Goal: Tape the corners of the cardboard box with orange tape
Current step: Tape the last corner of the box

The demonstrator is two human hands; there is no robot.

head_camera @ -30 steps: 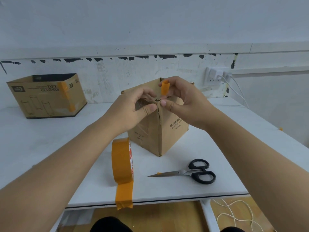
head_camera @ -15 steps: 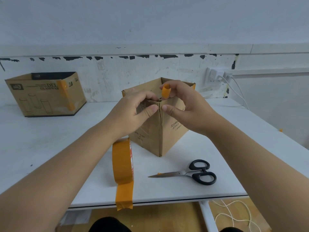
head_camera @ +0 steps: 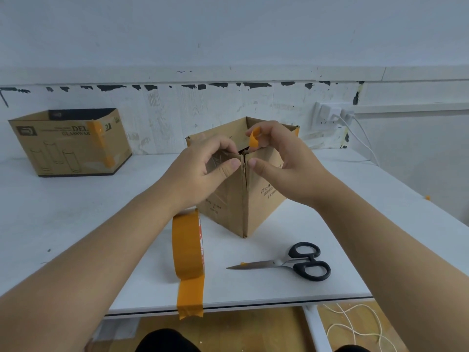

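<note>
An open brown cardboard box stands in the middle of the white table, one vertical corner turned toward me. My left hand pinches the left wall at the top of that corner. My right hand presses its thumb on the right wall there and holds a short strip of orange tape curled over a fingertip above the corner. A roll of orange tape stands on edge in front of the box, its loose end hanging over the table's front edge.
Black-handled scissors lie shut to the right of the roll. A second cardboard box with orange tape on its corner sits at the back left. A wall socket with white cables is at the back right.
Both hands have settled lower on the top of the near corner, thumbs now either side of the seam. The tape strip has come down closer to the box rim.
</note>
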